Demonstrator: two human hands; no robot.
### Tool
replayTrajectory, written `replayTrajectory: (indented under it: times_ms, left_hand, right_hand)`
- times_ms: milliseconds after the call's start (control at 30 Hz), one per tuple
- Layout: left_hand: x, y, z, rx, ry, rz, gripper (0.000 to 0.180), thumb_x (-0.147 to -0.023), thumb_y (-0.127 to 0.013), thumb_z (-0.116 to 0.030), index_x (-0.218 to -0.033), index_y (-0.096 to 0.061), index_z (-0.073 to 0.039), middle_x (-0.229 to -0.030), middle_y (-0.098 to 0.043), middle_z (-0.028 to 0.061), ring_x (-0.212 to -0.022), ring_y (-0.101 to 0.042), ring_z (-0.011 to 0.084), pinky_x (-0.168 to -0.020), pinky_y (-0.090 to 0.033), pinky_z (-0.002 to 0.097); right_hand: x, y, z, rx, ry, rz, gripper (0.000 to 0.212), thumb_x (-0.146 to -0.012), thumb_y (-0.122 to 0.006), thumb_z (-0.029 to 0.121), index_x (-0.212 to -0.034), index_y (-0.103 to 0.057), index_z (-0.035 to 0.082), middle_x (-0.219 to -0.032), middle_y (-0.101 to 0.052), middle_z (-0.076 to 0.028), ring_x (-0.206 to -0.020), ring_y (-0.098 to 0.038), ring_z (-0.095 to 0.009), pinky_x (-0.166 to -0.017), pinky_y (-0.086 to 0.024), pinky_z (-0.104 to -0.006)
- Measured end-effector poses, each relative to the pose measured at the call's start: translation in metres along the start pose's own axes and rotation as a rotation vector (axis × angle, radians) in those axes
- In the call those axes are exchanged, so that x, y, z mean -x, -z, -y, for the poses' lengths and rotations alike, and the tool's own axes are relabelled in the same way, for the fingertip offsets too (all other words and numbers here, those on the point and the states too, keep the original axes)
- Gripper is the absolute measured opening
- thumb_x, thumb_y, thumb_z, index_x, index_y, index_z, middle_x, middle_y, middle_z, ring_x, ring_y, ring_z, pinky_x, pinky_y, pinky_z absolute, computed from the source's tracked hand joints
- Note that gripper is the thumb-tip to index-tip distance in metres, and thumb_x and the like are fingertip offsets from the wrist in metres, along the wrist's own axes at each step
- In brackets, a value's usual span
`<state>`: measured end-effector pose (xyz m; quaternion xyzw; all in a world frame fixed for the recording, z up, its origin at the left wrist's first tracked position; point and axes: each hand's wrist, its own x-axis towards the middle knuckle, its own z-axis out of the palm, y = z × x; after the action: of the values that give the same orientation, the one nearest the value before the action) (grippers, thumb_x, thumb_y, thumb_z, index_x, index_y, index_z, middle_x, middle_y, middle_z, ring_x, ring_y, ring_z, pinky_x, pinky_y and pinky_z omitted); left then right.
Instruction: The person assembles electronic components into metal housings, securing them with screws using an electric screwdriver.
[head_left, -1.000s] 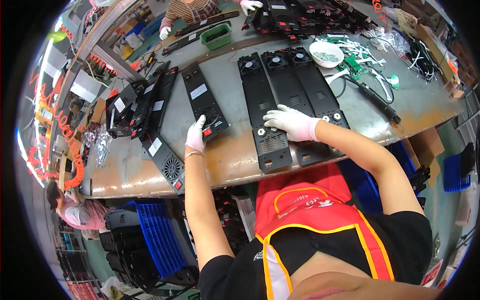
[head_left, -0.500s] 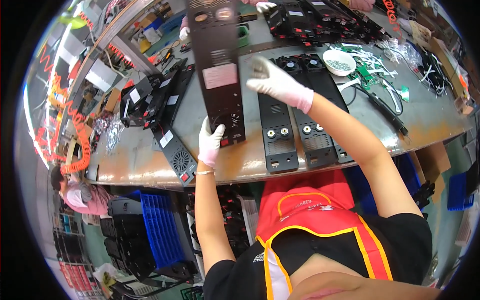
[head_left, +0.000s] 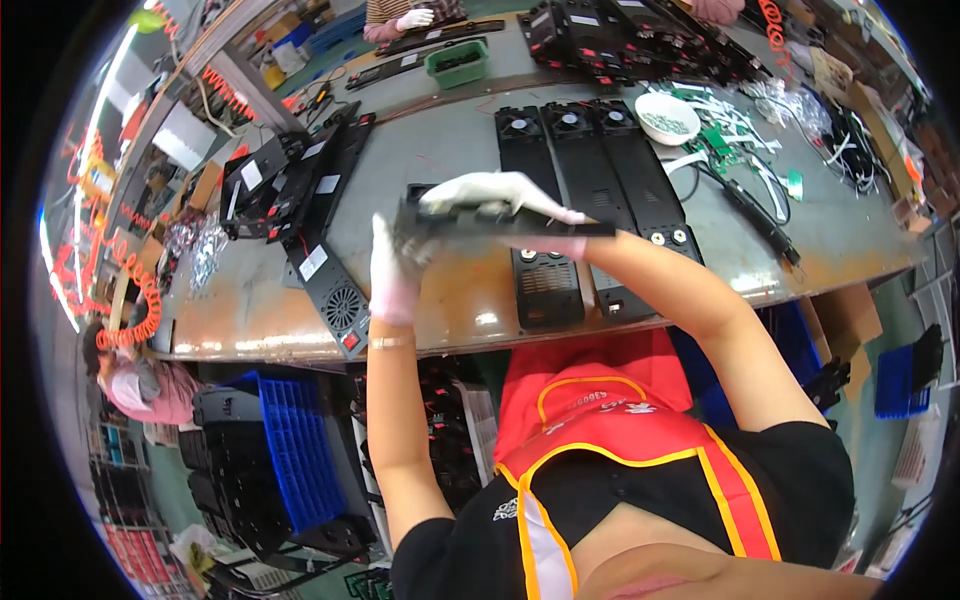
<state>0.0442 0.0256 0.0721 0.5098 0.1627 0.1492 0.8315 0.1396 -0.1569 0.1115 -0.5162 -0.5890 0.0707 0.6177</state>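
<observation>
A long black metal housing panel [head_left: 550, 228] is in the air above the front of the table, seen nearly edge-on and blurred by motion. At its left end my left hand [head_left: 395, 270], in a white glove, grips it with the thumb up. My gloved right hand [head_left: 495, 193] lies over the panel's upper side, fingers bent round it. To the right lie three similar black panels side by side: a left panel [head_left: 527, 170], a middle panel [head_left: 590, 175] and a right panel [head_left: 640, 160]. Each has a small fan at its far end; brass-coloured round fittings show near the front.
Stacked black housings [head_left: 285, 190] stand on the left, with a vented panel [head_left: 335, 295] reaching the table's front edge. Farther right are a white bowl of small parts [head_left: 668, 118], green circuit boards [head_left: 715, 145] and a black corded tool [head_left: 765, 230]. Across the table, a co-worker's gloved hand [head_left: 414, 19] shows.
The held panel has swung from standing tall, face toward me, to lying nearly level and edge-on. My right hand, apart from it before, has come left onto it.
</observation>
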Motion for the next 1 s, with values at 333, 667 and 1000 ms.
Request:
replayTrajectory:
  times_ms: [333, 667, 1000]
  left_hand:
    - [0.086, 0.014, 0.008, -0.044, 0.170, 0.264, 0.041, -0.090, -0.055, -0.019, -0.124, -0.047, 0.004, -0.110, -0.061, 0.0080, -0.094, -0.060, 0.0143, -0.085, -0.048, 0.0289]
    - [-0.012, 0.046, 0.078, -0.463, 0.036, 0.188, 0.040, -0.088, -0.039, 0.002, -0.128, -0.045, 0.005, -0.117, -0.057, 0.0115, -0.103, -0.057, 0.0181, -0.092, -0.044, 0.0298]
    - [-0.028, 0.004, 0.082, -1.937, -0.375, -0.179, 0.050, -0.086, -0.057, -0.016, -0.132, -0.045, -0.004, -0.114, -0.056, 0.0248, -0.102, -0.055, 0.0373, -0.088, -0.046, 0.0413]
  right_hand:
    - [0.035, -0.028, -0.062, 0.593, 0.047, 0.229, 0.044, -0.070, -0.063, -0.001, -0.114, -0.060, 0.008, -0.118, -0.057, -0.011, -0.115, -0.051, -0.030, -0.104, -0.034, -0.0421]
    - [0.124, 0.061, 0.012, 1.030, -0.184, -0.027, 0.041, -0.074, -0.063, 0.012, -0.114, -0.059, 0.008, -0.124, -0.052, -0.013, -0.124, -0.041, -0.035, -0.105, -0.033, -0.0449]
    - [0.291, 0.117, 0.075, 0.706, -0.782, -0.446, 0.051, -0.079, -0.061, 0.027, -0.127, -0.054, 0.011, -0.139, -0.040, -0.017, -0.130, -0.037, -0.032, -0.108, -0.030, -0.0400]
